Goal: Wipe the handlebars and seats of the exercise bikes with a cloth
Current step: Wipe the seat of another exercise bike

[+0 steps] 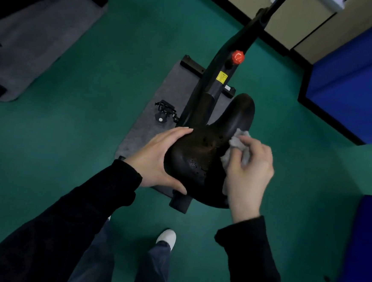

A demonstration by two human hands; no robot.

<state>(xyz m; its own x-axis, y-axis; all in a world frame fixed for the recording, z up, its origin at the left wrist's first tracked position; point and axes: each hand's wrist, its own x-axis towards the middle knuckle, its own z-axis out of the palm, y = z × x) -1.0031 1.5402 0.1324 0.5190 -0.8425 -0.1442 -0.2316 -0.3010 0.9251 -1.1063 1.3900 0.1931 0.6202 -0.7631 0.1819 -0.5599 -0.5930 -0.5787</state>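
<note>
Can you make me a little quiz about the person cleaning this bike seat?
1. True or false: the left hand grips the black seat.
2. Which hand holds the grey cloth? A) left B) right C) neither
3. Fill in: the knob on the bike frame is coloured ____.

Key: 1 true. 2 B, the right hand holds it against the seat's side. 3 red.
</note>
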